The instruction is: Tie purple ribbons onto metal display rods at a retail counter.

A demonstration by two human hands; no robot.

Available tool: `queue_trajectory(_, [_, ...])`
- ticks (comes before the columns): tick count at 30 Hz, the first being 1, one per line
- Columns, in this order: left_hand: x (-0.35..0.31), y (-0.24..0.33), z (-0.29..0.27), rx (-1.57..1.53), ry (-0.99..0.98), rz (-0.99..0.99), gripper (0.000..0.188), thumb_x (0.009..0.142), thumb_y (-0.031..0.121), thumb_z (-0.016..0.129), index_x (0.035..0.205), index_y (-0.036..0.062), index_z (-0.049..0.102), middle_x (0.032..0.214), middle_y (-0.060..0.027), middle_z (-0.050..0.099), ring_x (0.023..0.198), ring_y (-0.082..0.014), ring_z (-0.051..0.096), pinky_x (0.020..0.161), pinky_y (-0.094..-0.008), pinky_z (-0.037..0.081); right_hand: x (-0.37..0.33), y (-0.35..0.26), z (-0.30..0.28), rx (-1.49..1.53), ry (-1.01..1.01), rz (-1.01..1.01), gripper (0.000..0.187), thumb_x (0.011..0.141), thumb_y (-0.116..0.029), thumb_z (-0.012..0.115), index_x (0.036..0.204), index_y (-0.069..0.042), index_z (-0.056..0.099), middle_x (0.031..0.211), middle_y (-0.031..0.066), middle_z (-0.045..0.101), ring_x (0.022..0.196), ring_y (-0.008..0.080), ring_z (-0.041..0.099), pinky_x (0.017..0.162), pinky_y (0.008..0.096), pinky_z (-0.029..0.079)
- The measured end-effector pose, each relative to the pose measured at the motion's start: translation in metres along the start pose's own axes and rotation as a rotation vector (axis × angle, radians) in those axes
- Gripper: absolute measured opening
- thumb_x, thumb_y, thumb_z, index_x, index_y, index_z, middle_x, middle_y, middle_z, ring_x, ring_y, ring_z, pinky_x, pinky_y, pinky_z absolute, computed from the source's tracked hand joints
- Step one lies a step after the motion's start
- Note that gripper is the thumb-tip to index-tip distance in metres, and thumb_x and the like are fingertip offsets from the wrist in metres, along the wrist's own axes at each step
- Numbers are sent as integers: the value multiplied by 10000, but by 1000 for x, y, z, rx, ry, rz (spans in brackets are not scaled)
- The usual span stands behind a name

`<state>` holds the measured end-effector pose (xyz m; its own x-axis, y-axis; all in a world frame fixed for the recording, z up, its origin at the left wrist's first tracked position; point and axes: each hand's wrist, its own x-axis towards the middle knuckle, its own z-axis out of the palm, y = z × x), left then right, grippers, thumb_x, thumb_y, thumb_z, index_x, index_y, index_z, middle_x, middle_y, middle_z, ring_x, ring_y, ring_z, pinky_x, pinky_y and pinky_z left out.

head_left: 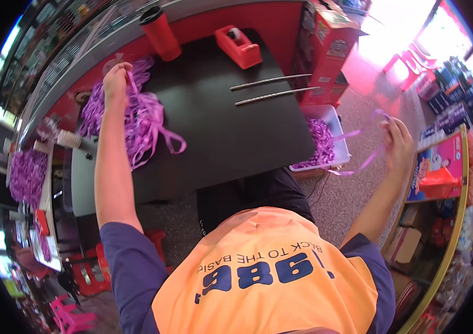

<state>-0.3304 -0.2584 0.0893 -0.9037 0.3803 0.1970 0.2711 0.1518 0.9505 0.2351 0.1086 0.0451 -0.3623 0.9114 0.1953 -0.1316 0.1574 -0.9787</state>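
At the far left of the dark table, my left hand [116,83] is closed on a strand of purple ribbon, at the top of a loose heap of purple ribbons [142,119]. Some of the heap's strands form loops. Out past the table's right end, my right hand [398,142] is raised with its fingers pinched on another length of purple ribbon [353,171]. That length hangs in a loop toward a white plastic bin [343,150], which holds a pile of purple ribbon pieces [320,142].
On the dark table [214,128] lie two thin metal rods [272,82]. Behind them stand a red tape dispenser [239,47] and a red tumbler [161,34] with a black lid. A tall red carton [325,55] rises behind the bin. More purple ribbons [27,175] hang at far left.
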Motion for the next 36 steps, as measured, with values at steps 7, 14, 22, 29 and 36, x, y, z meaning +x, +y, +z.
queue_trajectory(7, [-55,61,101,939,-252,649,488,785,195,574,1257,77,601,1287,-210,556,1224,-329,520,1052,-425,394,57,39,50,-103,-166,67,192,911,-121,634,1040,18,661,874,60,698,612,35,489,519,170,359])
queue_trajectory(14, [-106,102,243,385,-611,474,306,851,148,580,1095,-9,677,935,-123,704,864,-187,666,809,-304,503,118,80,148,238,-317,174,162,918,-63,625,1049,28,658,932,99,717,682,60,594,587,182,483])
queue_trajectory(22, [-104,62,310,327,-507,288,253,848,120,602,1051,2,698,925,-129,725,854,-203,693,807,-310,514,106,137,155,492,-536,283,141,927,-51,613,1047,5,662,974,109,716,757,98,659,650,213,539])
queue_trajectory(29, [-100,43,343,285,-514,384,243,867,170,638,1045,19,706,967,-138,717,884,-225,693,817,-319,510,78,163,168,675,-475,301,156,924,-55,621,1065,3,656,1000,155,707,785,138,663,670,228,544])
queue_trajectory(36, [-100,37,352,385,-593,416,232,860,207,656,977,20,728,983,-122,715,909,-245,685,817,-328,510,68,158,180,664,-425,327,143,913,-53,634,1044,-5,665,984,133,716,785,114,665,668,204,522])
